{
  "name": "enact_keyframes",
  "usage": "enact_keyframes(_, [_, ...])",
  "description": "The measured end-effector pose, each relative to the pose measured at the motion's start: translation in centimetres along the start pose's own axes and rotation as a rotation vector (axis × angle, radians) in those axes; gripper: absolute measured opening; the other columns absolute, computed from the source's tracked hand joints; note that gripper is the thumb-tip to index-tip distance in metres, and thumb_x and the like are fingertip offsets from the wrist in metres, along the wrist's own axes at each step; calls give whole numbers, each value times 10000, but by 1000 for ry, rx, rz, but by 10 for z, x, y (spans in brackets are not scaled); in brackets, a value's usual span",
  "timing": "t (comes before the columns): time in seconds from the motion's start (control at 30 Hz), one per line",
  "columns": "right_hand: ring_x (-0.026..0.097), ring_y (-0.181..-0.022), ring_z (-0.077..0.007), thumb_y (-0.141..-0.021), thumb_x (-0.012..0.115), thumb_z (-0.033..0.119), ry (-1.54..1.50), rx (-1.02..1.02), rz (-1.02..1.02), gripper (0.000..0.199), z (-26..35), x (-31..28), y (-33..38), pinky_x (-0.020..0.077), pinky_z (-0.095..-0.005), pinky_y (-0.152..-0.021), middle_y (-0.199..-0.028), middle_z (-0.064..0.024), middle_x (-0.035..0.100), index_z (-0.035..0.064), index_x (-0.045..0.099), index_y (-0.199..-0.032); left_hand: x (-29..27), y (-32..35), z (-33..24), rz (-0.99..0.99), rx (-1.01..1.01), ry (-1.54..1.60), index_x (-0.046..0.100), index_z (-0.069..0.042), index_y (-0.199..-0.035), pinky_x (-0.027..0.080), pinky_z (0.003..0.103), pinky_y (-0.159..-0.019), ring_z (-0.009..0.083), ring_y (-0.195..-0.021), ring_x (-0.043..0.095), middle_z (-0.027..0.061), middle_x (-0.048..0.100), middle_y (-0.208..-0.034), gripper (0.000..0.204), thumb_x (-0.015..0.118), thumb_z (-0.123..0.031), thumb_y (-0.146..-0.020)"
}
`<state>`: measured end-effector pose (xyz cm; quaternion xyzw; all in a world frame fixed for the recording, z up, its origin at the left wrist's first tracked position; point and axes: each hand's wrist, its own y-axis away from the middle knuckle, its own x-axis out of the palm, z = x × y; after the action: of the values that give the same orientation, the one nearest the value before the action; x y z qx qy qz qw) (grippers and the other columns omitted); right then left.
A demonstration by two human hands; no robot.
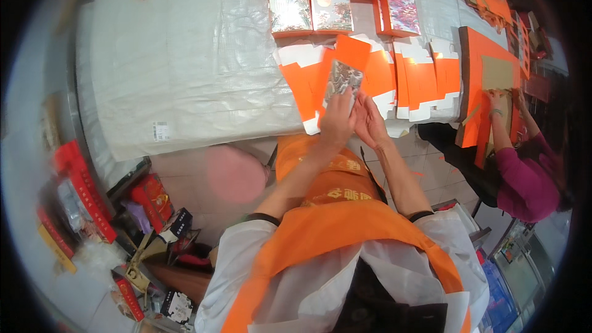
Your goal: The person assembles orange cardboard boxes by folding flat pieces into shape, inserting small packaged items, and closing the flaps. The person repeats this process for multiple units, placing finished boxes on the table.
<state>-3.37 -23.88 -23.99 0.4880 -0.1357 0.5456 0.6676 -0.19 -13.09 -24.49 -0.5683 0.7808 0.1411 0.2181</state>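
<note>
Above the near edge of the table, I hold a partly folded orange carton point(345, 74) with a landscape picture on one panel. Fingers of my left hand point(337, 120) are closed at its lower end and slightly blurred. My right hand point(371, 122) has its palm turned up, its fingers curled against the carton's lower right side. Behind and beside the carton, unfolded orange-and-white carton blanks point(419, 77) lie in an overlapping row. Farther back stand several picture-topped boxes point(290, 9) with orange sides, some with pink scenery point(404, 11).
A pale plastic sheet point(166, 55) covers the table. At right, a person in a purple top point(527, 179) works at a large orange box point(487, 86). A pink round stool point(235, 174) stands before the table; red packages point(86, 191) lie at left.
</note>
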Motion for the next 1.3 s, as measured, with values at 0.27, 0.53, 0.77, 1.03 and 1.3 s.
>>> enact_keyframes(0.27, [401, -1196, -172, -972, 285, 423, -208, -156, 135, 407, 17, 12, 29, 319, -334, -1025, -1254, -46, 434, 110, 414, -1198, 10, 4, -35, -45, 268, -218, 505, -22, -1189, 507, 303, -634, 251, -863, 555, 89, 525, -952, 489, 619, -44, -713])
enact_keyframes(0.53, [290, -1301, -214, -981, 244, 388, 31, -167, -82, 502, 22, 41, 52, 252, -369, -1074, -1374, -108, 336, 34, 328, -1328, -17, -2, -56, -147, 123, -12, 514, -39, -1158, 483, 340, -749, 270, -929, 563, 126, 565, -1027, 350, 550, -66, -810])
enact_keyframes(0.77, [557, -920, -173, -952, 434, 228, -92, 115, -258, 258, 15, 44, 76, 484, -325, -815, -960, -75, 561, 1, 502, -1054, -47, -1, -66, -196, -231, 527, 503, -12, -976, 433, 291, -654, 149, -686, 493, 92, 531, -785, 223, 399, -208, -965])
enact_keyframes(1.03, [510, -1032, -185, -934, 478, 237, -309, -160, -115, 269, 30, 53, 99, 419, -354, -932, -1056, -59, 554, 38, 493, -1114, -61, 7, -90, -99, -95, 537, 480, -15, -888, 410, 249, -625, 90, -683, 444, 32, 488, -746, 216, 389, -192, -972])
enact_keyframes(1.3, [469, -1156, -188, -954, 430, 210, -391, -197, -87, 325, 26, 50, 110, 375, -358, -1002, -1224, -80, 505, 26, 428, -1222, -41, 14, -87, 98, -283, 588, 447, -23, -840, 407, 281, -615, 134, -661, 431, 48, 463, -716, 265, 409, -255, -963])
